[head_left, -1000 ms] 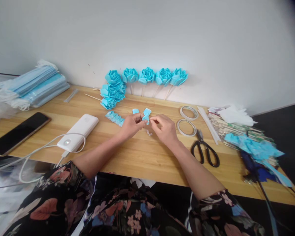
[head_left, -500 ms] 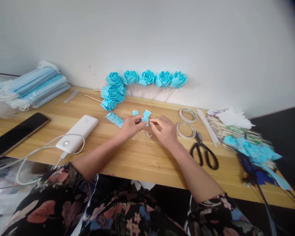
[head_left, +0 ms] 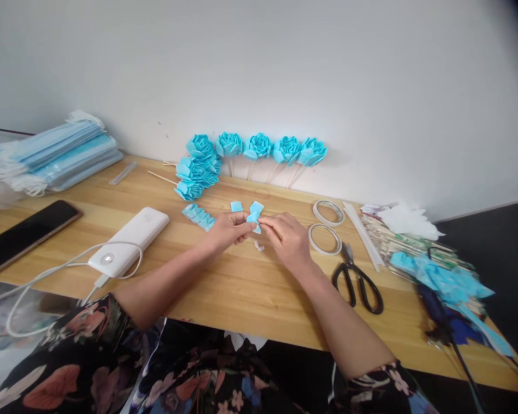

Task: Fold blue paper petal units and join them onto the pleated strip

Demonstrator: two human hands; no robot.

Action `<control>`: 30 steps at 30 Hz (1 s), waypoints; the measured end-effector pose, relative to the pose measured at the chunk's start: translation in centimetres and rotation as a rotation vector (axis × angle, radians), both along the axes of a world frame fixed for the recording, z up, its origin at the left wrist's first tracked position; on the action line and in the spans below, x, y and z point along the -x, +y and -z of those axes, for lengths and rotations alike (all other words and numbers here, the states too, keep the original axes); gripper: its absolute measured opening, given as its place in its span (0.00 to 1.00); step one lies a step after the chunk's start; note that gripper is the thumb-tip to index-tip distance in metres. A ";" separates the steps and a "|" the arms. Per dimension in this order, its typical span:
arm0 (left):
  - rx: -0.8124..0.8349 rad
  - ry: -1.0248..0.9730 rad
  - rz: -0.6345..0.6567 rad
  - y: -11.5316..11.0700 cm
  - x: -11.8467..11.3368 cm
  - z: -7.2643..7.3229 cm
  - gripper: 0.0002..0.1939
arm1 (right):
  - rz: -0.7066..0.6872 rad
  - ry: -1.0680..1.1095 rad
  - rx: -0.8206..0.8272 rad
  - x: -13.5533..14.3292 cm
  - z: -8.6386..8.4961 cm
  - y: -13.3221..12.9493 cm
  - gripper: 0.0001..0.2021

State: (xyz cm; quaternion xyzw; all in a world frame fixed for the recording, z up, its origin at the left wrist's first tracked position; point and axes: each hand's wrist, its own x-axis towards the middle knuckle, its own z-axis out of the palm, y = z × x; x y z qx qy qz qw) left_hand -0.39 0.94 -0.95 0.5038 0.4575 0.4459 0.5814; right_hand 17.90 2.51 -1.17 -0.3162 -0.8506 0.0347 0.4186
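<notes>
Between my hands is a small light-blue fabric piece (head_left: 255, 211), pinched narrow at its middle like a bow. My left hand (head_left: 228, 232) grips its left and lower side between thumb and fingers. On its right edge the fingertips of my right hand (head_left: 287, 237) are pinched closed. A flat blue square (head_left: 236, 206) lies just behind my left hand. To the left of that hand sits a row of folded blue pieces (head_left: 198, 216). A small white scrap (head_left: 258, 246) rests on the wood below the held piece.
Blue fabric flowers (head_left: 258, 146) on sticks lean against the wall. Tape rings (head_left: 325, 239), black-handled scissors (head_left: 357, 279) and white glue sticks (head_left: 363, 236) lie right, beside a blue-topped pile (head_left: 440, 273). Left are a power bank (head_left: 129, 241), a phone (head_left: 28, 236) and stacked masks (head_left: 60, 152).
The view has tilted slightly, so everything sits a little lower in the picture. The bow-like piece is turned a little and both hands still pinch it.
</notes>
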 end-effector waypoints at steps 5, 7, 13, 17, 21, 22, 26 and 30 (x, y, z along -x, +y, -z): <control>0.032 -0.049 0.020 0.0 -0.1 0.2 0.15 | -0.001 -0.021 -0.016 -0.1 0.2 0.1 0.08; 0.036 -0.054 0.025 0.0 -0.1 0.2 0.16 | -0.001 -0.023 -0.015 -0.2 0.2 0.1 0.08; 0.026 -0.049 0.029 -0.1 0.0 0.2 0.16 | -0.010 -0.032 -0.016 -0.2 0.2 0.0 0.08; 0.035 -0.060 0.024 0.0 0.0 0.2 0.17 | -0.005 -0.038 -0.006 -0.1 0.2 0.0 0.08; 0.046 -0.075 0.020 -0.1 -0.1 -0.1 0.16 | -0.002 -0.029 -0.011 0.0 0.1 0.0 0.08; 0.046 -0.077 0.018 -0.1 -0.1 -0.2 0.15 | 0.000 -0.026 -0.015 0.0 0.1 0.0 0.08; 0.046 -0.072 0.023 -0.2 -0.2 -0.6 0.15 | 0.002 -0.019 -0.025 0.0 0.0 -0.1 0.07; 0.045 -0.075 0.017 -0.2 -0.1 -0.7 0.16 | -0.010 -0.017 -0.012 0.0 0.0 -0.1 0.08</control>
